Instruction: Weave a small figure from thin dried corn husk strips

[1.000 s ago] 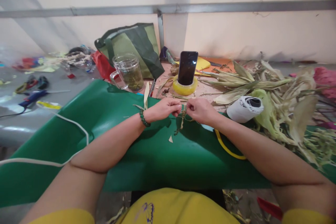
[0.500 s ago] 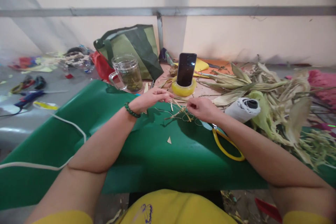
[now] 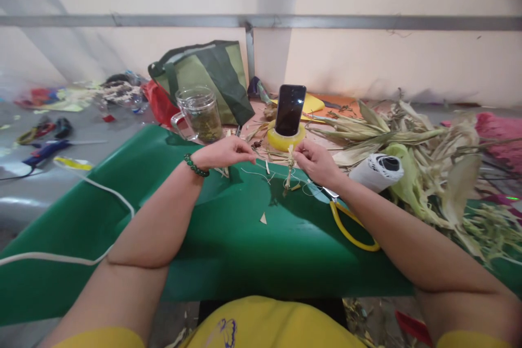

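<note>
My right hand (image 3: pixel 317 162) pinches a small knotted piece of corn husk (image 3: pixel 290 165), which hangs upright above the green mat (image 3: pixel 228 250). To its left, my left hand (image 3: pixel 229 153), with a green bead bracelet (image 3: pixel 196 166) at the wrist, is closed with thumb and fingertips together. A thin pale thread (image 3: pixel 267 166) runs from those fingertips toward the husk piece. Yellow-handled scissors (image 3: pixel 354 228) lie partly under my right forearm, their blades mostly hidden. A small husk scrap (image 3: pixel 263 218) rests on the mat.
A phone (image 3: pixel 290 110) stands in a yellow tape roll (image 3: pixel 281 140) beyond my hands. Left of it are a glass mug (image 3: pixel 202 119) and a green bag (image 3: pixel 204 73). Right are a white roll (image 3: pixel 373 172) and dried corn husks (image 3: pixel 411 125). A white cable (image 3: pixel 101 189) crosses the mat's left.
My left hand has drawn left, away from my right hand, and its fingers have closed. The husk piece has turned from lying slanted to hanging upright at my right fingertips.
</note>
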Demonstrator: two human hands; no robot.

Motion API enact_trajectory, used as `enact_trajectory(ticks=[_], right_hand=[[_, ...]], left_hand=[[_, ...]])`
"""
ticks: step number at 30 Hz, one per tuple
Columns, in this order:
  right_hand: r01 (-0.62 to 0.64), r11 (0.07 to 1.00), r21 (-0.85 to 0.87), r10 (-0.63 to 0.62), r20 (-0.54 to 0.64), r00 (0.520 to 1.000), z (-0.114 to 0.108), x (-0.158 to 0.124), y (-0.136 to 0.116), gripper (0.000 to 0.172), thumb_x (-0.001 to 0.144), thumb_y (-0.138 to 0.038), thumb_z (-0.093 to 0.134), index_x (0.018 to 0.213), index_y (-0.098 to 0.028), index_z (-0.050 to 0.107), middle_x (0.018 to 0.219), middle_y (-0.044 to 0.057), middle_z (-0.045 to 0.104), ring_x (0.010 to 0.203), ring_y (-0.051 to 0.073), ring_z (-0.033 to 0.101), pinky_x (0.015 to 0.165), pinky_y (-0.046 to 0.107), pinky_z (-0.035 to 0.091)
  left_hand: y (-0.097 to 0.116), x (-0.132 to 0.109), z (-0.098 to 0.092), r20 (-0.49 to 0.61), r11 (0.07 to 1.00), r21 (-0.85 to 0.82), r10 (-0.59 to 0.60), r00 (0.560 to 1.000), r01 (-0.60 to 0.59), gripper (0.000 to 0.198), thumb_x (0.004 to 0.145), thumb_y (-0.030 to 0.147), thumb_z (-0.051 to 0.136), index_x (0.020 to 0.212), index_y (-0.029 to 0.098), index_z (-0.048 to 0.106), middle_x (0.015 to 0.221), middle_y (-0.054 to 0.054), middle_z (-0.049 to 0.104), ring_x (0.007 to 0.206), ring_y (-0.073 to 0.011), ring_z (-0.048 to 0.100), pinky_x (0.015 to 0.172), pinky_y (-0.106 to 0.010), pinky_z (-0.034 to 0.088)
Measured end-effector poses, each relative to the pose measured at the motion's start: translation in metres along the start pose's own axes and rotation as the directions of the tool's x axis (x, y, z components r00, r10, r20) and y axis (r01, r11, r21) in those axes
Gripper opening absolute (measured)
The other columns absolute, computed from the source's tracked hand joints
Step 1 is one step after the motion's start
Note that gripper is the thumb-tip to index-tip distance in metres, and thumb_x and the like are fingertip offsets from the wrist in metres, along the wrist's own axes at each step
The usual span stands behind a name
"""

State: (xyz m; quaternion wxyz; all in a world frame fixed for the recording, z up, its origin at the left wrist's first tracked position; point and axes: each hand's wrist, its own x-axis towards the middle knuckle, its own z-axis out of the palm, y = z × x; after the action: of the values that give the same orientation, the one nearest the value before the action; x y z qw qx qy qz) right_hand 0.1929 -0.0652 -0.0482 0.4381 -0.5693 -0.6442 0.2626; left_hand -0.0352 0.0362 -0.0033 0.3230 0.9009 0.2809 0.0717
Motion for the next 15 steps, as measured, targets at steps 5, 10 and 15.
enact_trajectory(ticks=[5,10,15], right_hand=[[-0.06,0.991,0.116,0.013,0.375,0.927,-0.003,-0.005,-0.01,0.022,0.08,-0.039,0.056,0.07,-0.021,0.048,0.045,-0.01,0.037,0.04,0.006,0.032,0.041,0.021,0.024],[-0.154,0.968,0.199,0.089,0.301,0.949,0.003,-0.005,-0.006,0.024,0.079,-0.041,0.057,0.072,-0.021,0.045,0.043,-0.011,0.038,0.036,0.006,0.031,0.039,0.021,0.025],[-0.14,0.964,0.226,0.102,0.17,0.98,0.012,-0.005,-0.001,0.023,0.079,-0.04,0.056,0.073,-0.022,0.044,0.043,-0.01,0.04,0.038,0.007,0.034,0.04,0.022,0.028]], left_hand=[[-0.002,0.007,0.013,-0.514,0.964,0.177,-0.081,0.854,0.198,0.025,0.084,0.031,0.054,0.086,0.015,0.073,0.081,-0.007,0.068,0.075,-0.0172,0.056,0.072,-0.028,0.04],[0.016,0.007,0.031,-0.547,0.964,0.108,-0.146,0.824,0.243,0.031,0.084,0.04,0.055,0.076,0.015,0.071,0.065,-0.004,0.061,0.069,-0.0167,0.055,0.066,-0.026,0.039],[0.019,0.01,0.052,-0.012,0.962,-0.249,-0.119,0.993,0.113,0.054,0.091,0.05,0.04,0.065,0.013,0.07,0.069,-0.007,0.069,0.068,-0.0151,0.06,0.067,-0.025,0.043]])
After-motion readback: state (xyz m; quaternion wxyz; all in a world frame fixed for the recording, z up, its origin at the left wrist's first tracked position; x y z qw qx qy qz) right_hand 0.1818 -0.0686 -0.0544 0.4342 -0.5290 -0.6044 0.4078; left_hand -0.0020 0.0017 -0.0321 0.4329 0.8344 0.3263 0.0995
